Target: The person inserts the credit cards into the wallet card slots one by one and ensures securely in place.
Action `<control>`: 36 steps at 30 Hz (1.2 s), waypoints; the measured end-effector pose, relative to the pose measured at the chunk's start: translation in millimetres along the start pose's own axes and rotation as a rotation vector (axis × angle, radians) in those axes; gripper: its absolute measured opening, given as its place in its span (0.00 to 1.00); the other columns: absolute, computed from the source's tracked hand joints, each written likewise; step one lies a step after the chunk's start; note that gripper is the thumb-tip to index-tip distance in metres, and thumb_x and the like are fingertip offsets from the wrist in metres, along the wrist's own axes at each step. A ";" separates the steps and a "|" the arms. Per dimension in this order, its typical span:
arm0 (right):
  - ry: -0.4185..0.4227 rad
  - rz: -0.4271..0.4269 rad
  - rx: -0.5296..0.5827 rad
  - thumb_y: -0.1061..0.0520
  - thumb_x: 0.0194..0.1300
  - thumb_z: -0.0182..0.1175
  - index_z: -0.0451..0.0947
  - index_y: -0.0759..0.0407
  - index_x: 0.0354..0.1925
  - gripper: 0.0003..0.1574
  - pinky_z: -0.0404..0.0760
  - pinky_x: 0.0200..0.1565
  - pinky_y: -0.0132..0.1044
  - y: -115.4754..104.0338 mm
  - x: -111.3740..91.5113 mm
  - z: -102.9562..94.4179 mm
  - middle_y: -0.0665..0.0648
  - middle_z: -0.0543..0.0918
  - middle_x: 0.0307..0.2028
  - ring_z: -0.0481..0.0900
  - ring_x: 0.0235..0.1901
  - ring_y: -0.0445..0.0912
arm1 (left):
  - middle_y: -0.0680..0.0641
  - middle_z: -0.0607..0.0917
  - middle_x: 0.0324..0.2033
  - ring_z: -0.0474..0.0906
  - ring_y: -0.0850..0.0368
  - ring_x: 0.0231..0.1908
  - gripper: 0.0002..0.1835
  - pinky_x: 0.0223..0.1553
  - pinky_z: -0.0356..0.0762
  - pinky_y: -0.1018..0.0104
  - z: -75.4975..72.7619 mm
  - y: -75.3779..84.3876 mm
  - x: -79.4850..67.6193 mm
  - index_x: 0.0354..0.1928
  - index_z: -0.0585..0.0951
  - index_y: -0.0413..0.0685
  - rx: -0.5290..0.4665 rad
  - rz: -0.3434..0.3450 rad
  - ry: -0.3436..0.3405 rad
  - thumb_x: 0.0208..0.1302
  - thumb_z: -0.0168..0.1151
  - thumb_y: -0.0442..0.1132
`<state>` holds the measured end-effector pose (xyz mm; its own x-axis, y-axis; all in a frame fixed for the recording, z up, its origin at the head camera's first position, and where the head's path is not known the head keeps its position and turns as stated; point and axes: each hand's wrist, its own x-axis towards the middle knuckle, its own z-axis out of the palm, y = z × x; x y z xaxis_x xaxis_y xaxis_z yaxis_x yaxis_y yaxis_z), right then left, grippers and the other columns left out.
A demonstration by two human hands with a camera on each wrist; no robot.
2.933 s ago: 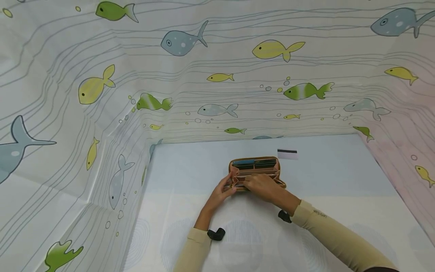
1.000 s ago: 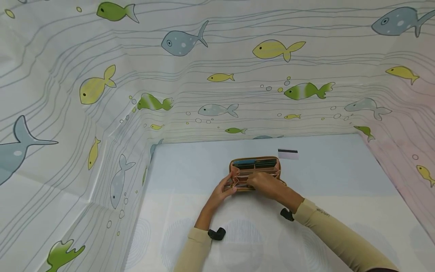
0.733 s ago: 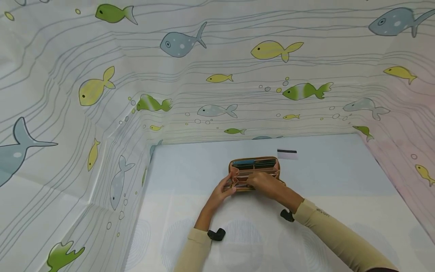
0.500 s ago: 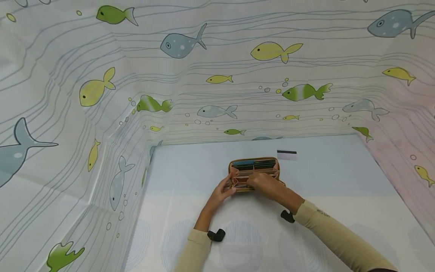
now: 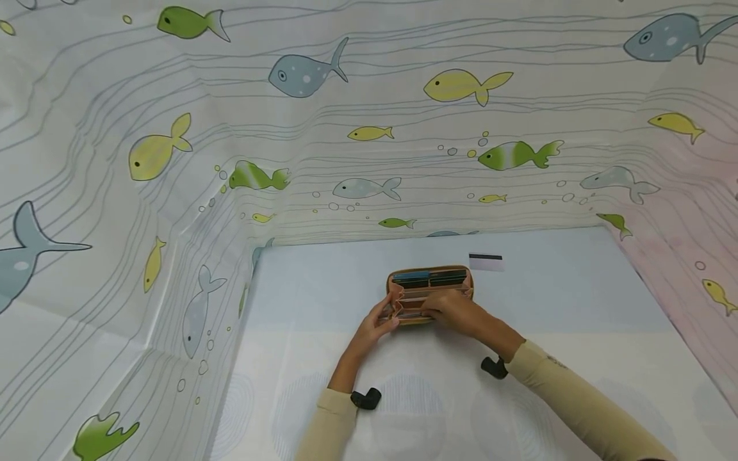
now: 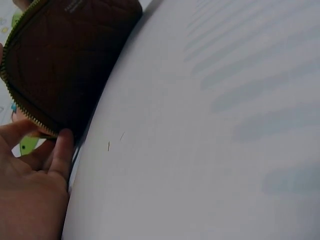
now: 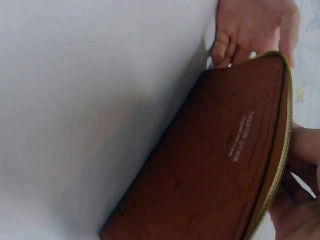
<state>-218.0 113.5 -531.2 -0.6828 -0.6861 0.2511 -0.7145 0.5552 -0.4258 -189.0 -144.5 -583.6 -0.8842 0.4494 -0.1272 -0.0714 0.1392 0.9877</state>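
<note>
A brown quilted zip-around wallet (image 5: 429, 270) stands unzipped on the table, its pockets facing up. Blue and dark cards (image 5: 412, 277) fill slots along its far inner side. My left hand (image 5: 366, 334) holds the wallet's left end, thumb at the near edge and fingers on the far side; the left wrist view has this hand (image 6: 35, 185) at the zip corner. My right hand (image 5: 458, 314) reaches into the wallet's right part with bent fingers. Its fingertips are hidden inside, so whether they pinch anything cannot be told. The right wrist view shows it (image 7: 300, 200) over the zip edge.
A white card with a black stripe (image 5: 486, 262) lies flat just beyond the wallet's far right corner. The pale table (image 5: 323, 275) is backed by a fish-patterned sheet (image 5: 311, 153) that rises behind and at the left. Black wrist cameras (image 5: 366, 398) sit at both cuffs.
My right hand has shifted a little to the right along the wallet's inside and its forearm has followed. The left hand, the wallet and the striped card stay in place.
</note>
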 end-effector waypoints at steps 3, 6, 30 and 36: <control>0.038 0.042 0.025 0.62 0.62 0.69 0.89 0.56 0.42 0.09 0.84 0.46 0.43 4.8 -3.5 -6.2 0.51 0.90 0.41 0.88 0.42 0.45 | 0.39 0.51 0.78 0.59 0.38 0.72 0.39 0.62 0.73 0.54 -0.8 0.8 0.5 0.80 0.50 0.49 -0.005 -0.002 -0.009 0.74 0.56 0.42; 0.070 0.069 0.011 0.62 0.61 0.69 0.89 0.58 0.42 0.10 0.83 0.49 0.50 9.4 -7.9 -15.8 0.54 0.90 0.41 0.88 0.42 0.48 | 0.39 0.52 0.77 0.60 0.38 0.72 0.39 0.62 0.73 0.54 -0.3 -3.0 1.8 0.80 0.50 0.51 -0.024 -0.005 -0.007 0.74 0.56 0.43; 0.176 0.425 -0.045 0.63 0.67 0.64 0.87 0.65 0.39 0.06 0.78 0.29 0.37 101.7 -51.6 -66.4 0.60 0.88 0.32 0.82 0.29 0.47 | 0.35 0.53 0.76 0.62 0.36 0.70 0.39 0.57 0.74 0.60 -0.2 3.0 0.0 0.80 0.48 0.46 0.007 0.019 -0.032 0.74 0.54 0.40; 0.171 0.492 -0.033 0.63 0.68 0.63 0.85 0.68 0.42 0.08 0.81 0.35 0.48 120.1 -54.6 -69.6 0.63 0.87 0.34 0.83 0.34 0.54 | 0.35 0.52 0.76 0.61 0.36 0.71 0.39 0.57 0.74 0.62 -0.1 3.4 -1.0 0.80 0.48 0.47 0.000 0.011 -0.029 0.74 0.54 0.40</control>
<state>-277.1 250.4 -535.5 -0.9523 -0.2548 0.1677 -0.3049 0.8089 -0.5028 -188.4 -144.6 -580.1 -0.8714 0.4760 -0.1185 -0.0613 0.1340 0.9891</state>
